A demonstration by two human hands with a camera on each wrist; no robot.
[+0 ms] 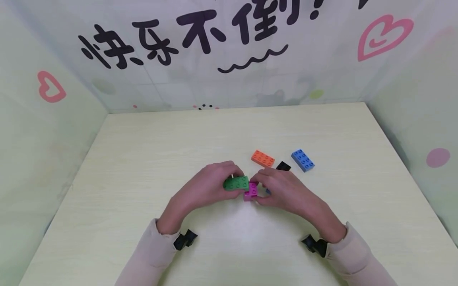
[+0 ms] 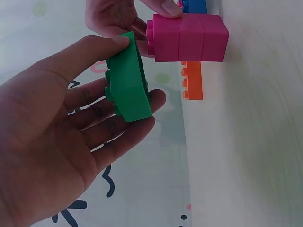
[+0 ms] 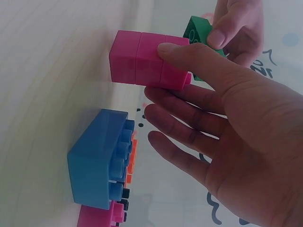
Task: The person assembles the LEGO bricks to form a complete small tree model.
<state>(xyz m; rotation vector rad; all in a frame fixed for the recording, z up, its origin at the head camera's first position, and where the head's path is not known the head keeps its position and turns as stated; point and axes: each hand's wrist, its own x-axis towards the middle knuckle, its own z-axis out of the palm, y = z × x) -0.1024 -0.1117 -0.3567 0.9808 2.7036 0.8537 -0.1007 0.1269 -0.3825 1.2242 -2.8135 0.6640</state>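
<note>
My left hand (image 1: 229, 180) pinches a green brick (image 1: 236, 182) between thumb and fingers, tilted, as the left wrist view shows (image 2: 129, 80). My right hand (image 1: 258, 187) grips a magenta stack (image 1: 250, 191) of three bricks that stands on the table, studs up. In the right wrist view the thumb lies along the magenta stack (image 3: 142, 59). The green brick (image 3: 201, 30) hovers just beside the studded top of the magenta stack (image 2: 189, 38), a small gap between them.
An orange brick (image 1: 262, 158), a black brick (image 1: 283, 166) and a blue brick (image 1: 302, 159) lie behind the hands. Under my right palm sits another blue brick (image 3: 102, 158) with a magenta piece (image 3: 99, 217) beside it. Walls enclose the table (image 1: 143, 159) on three sides.
</note>
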